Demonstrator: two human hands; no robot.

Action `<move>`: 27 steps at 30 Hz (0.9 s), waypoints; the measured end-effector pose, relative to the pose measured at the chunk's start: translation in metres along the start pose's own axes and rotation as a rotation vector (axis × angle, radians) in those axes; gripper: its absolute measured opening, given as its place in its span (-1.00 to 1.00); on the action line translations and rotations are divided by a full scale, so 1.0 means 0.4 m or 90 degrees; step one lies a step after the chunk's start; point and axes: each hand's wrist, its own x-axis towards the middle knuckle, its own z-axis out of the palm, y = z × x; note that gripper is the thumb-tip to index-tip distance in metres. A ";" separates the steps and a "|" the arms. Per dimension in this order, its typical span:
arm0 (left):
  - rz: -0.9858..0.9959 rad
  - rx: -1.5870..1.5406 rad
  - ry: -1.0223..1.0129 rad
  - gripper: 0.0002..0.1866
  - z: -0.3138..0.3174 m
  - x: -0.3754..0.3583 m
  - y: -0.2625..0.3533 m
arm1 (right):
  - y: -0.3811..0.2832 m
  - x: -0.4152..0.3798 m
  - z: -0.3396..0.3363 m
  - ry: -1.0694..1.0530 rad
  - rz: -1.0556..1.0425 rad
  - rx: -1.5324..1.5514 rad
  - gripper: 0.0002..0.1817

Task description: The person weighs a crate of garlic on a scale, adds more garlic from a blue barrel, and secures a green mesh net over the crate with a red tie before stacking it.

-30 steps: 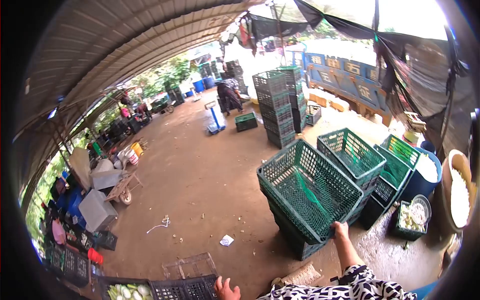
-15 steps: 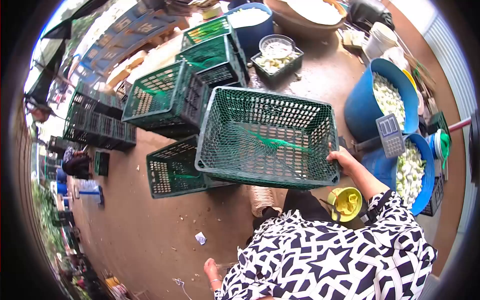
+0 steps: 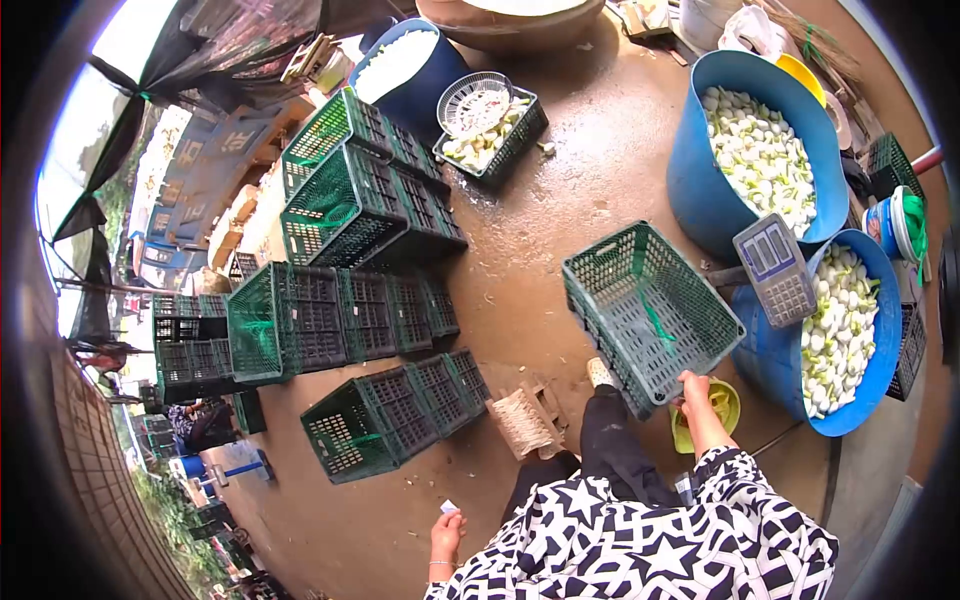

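Green crate (image 3: 608, 335), gripped at its near edge by the right hand (image 3: 692, 393); whether the left hand (image 3: 448, 535) is open, I cannot tell.

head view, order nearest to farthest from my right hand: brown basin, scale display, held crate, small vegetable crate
1. Held crate, in the right hand
2. Scale display, up and right
3. Small vegetable crate, upper middle
4. Brown basin, top edge

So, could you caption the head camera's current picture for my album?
Right hand gripping a green crate near blue tubs of pale vegetables.
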 end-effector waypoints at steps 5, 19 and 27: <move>0.039 0.026 -0.020 -0.73 0.017 -0.004 0.127 | -0.032 0.013 -0.051 0.094 0.026 -0.003 -0.72; -0.020 -0.134 -0.290 -0.71 0.039 0.462 0.220 | -0.298 0.106 0.317 0.030 0.160 0.071 -0.70; 0.086 0.119 -0.104 -0.72 0.076 0.648 1.062 | -0.661 0.260 0.831 0.112 0.137 0.199 -0.59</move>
